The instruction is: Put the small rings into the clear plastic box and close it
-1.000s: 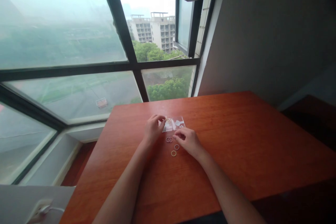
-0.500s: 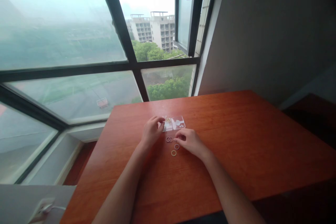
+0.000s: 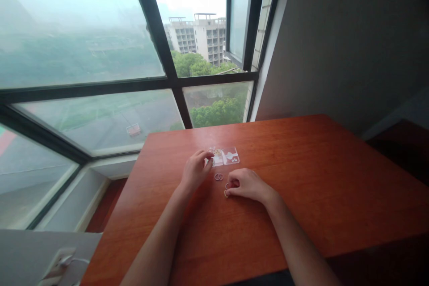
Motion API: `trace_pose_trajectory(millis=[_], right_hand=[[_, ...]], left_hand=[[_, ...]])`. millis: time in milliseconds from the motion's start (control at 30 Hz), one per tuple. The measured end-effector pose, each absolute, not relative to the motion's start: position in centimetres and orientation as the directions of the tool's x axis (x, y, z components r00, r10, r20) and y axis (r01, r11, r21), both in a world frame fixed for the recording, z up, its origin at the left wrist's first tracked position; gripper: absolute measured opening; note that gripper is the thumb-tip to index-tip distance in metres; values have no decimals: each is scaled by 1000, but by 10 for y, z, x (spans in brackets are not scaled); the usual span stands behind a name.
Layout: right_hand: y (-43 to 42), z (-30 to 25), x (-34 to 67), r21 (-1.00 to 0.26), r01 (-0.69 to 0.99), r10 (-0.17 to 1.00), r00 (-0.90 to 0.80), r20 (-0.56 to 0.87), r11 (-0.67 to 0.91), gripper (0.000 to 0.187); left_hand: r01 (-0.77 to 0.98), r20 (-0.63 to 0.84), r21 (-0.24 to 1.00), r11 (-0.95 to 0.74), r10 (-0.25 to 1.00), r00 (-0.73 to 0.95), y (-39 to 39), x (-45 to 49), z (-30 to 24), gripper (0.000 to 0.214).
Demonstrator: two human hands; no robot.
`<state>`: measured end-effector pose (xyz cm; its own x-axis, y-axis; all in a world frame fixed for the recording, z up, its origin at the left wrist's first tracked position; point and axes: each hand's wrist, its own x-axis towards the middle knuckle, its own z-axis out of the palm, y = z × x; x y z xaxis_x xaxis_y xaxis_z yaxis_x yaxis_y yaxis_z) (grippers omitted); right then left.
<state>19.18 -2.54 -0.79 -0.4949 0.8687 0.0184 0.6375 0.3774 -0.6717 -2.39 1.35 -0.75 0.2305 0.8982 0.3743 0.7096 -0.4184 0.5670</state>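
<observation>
A small clear plastic case (image 3: 231, 155) lies opened out on the table, with yellowish rings (image 3: 217, 152) in its left part. My left hand (image 3: 195, 169) is at the left edge of this case, thumb and fingers closed on it. Nearer to me, two pale purple rings (image 3: 219, 177) overlap on the wood. My right hand (image 3: 247, 183) is lower and to the right, its thumb and forefinger pinched at a yellow ring (image 3: 225, 193). Just above that, another purple ring (image 3: 227, 186) is partly hidden by the fingers.
The reddish-brown wooden table (image 3: 301, 165) reaches to a dark-framed window (image 3: 174, 82) at the back. A grey wall (image 3: 328, 53) rises on the right. At the lower left, a plug with a white cable sits in a wall socket (image 3: 60, 261).
My right hand has moved down from beside the overlapping purple rings to the yellow ring, now covering part of the single purple ring. My left hand stays at the case. The view has shifted slightly.
</observation>
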Motion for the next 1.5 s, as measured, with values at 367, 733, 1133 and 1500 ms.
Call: trace_pose_trajectory(millis=[367,733,1133,1500], right_hand=[[-25,-11,194,-720,526,811,-579,87,453,9],[-16,-22,189,-766,526,928,-253,273,369,13],[-14,-20,188,-810,489,946,-142,290,322,19],[-16,-27,183,-774,538,943,-212,258,333,5]], left_hand=[[721,379,548,-425,894,238,13,-25,-5,15],[663,359,581,-472,880,312,7,-17,1,14],[496,288,699,-515,838,464,0,-1,-1,15],[756,449,542,-367,887,108,22,-19,-11,14]])
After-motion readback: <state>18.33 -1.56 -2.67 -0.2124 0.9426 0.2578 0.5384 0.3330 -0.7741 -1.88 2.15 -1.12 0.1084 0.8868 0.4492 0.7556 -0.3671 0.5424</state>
